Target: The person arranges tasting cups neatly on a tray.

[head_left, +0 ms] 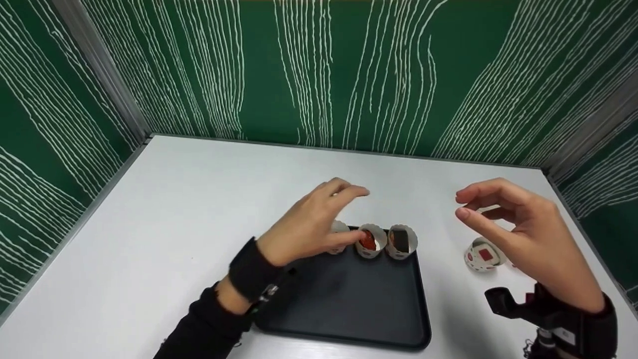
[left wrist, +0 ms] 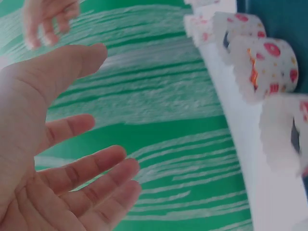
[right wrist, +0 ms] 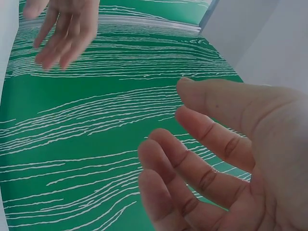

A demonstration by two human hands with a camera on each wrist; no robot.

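My left hand [head_left: 309, 224] hovers over the back of a dark tray [head_left: 359, 309], fingers apart and thumb stretched out, holding nothing. Three patterned paper cups stand in a row along the tray's back edge. The left cup [head_left: 340, 227] is partly hidden by that hand. In the middle cup [head_left: 370, 253] lies a red piece, and the right cup [head_left: 409, 239] has a dark piece inside. On the right, my right hand [head_left: 533, 229] is raised with loosely bent fingers and bare fingertips. Below it, another paper cup [head_left: 479, 262] with a pale, red-topped piece stands on the table.
The white table [head_left: 164, 209] reaches to green panels [head_left: 259, 89] with white wavy lines at the back and sides. A small red thing, mostly hidden, lies under my right forearm. Black straps with devices sit on both wrists.
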